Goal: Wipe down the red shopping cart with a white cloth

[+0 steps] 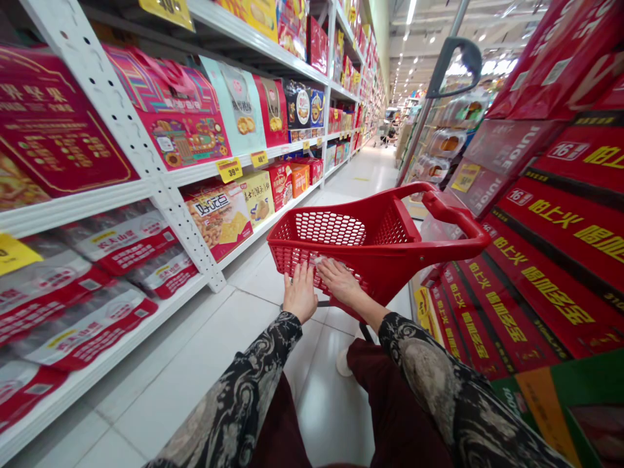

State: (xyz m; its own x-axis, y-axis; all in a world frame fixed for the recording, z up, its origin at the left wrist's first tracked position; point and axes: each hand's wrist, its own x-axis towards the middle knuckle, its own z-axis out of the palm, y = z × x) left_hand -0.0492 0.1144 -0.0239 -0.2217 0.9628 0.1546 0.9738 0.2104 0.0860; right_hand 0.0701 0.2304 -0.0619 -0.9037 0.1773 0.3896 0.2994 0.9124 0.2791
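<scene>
A red plastic shopping cart (pixel 385 273) stands sideways in front of me, its basket sides pierced with many small holes. My left hand (pixel 300 294) lies against the near side of the basket, towards its left end, with the fingers extended and slightly apart. Beside it, my right hand (pixel 340 281) presses a thin white wipe (pixel 319 260) onto the same side panel. Most of the wipe is hidden under the fingers and palm. The cart's handle (pixel 455 237) points to the right, away from both hands.
White metal shelving (pixel 166 214) with boxed snacks and wrapped bottle packs runs along the left. Stacked red drink cases (pixel 546 273) crowd the right side. Near the cart rises a metal pole with a grey hook-shaped handle (pixel 453 68). The tiled aisle (pixel 358 172) stretches ahead.
</scene>
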